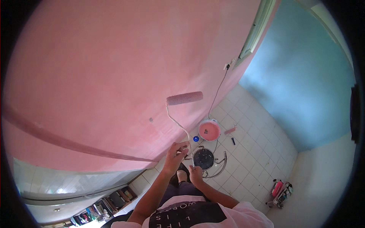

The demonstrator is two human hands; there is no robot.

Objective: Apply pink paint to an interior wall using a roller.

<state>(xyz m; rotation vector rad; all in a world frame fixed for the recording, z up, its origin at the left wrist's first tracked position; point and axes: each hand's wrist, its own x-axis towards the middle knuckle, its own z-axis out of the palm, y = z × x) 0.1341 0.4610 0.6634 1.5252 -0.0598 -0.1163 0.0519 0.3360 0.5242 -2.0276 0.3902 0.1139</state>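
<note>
A paint roller (184, 98) with a pink, paint-covered sleeve is raised in front of the pink wall (114, 64). I cannot tell whether the sleeve touches the wall. Its bent wire frame runs down to a thin handle, and my right hand (195, 176) is closed around the lower end. Just left of the handle, higher up, my left hand (175, 155) has its fingers apart and bent; its fingertips come close to the handle, and contact is unclear. Beyond my hands, a white bucket (209, 121) of pink paint stands on the floor.
A black-seated round stool (203, 159) with metal legs stands between me and the bucket. Nearby lie a blue lid-like object (196, 139), a small pink roller (230, 130) and a dark stick (233, 141). A cord (218, 90) hangs from the wall socket. Bookshelves (108, 205) are lower left.
</note>
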